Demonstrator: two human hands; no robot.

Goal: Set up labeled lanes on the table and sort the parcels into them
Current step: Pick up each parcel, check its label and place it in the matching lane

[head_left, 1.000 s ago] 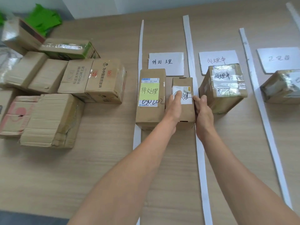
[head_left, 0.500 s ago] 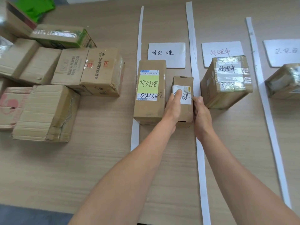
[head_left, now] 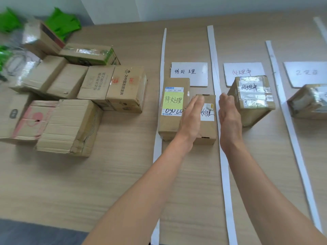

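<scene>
A small brown parcel (head_left: pixel 208 124) with a white handwritten label lies in the first lane, right beside a longer parcel (head_left: pixel 172 121) with a yellow note. My left hand (head_left: pixel 192 119) hovers over the small parcel's left side with straight fingers. My right hand (head_left: pixel 229 115) is just right of it, fingers straight, holding nothing. White paper strips (head_left: pixel 215 71) mark the lanes, each headed by a white label card (head_left: pixel 189 74). The second lane holds a taped parcel (head_left: pixel 251 101), and the third lane holds another (head_left: pixel 309 101) at the right edge.
A heap of several unsorted cardboard parcels (head_left: pixel 70 103) fills the table's left side, with green bags (head_left: pixel 62 25) behind it. Bare wooden tabletop (head_left: pixel 106 183) lies in front of the heap. The table's near edge runs along the lower left.
Both hands have let go of the small parcel and opened, lifting slightly off it. The parcel stays in the first lane. The camera has tilted up and to the left.
</scene>
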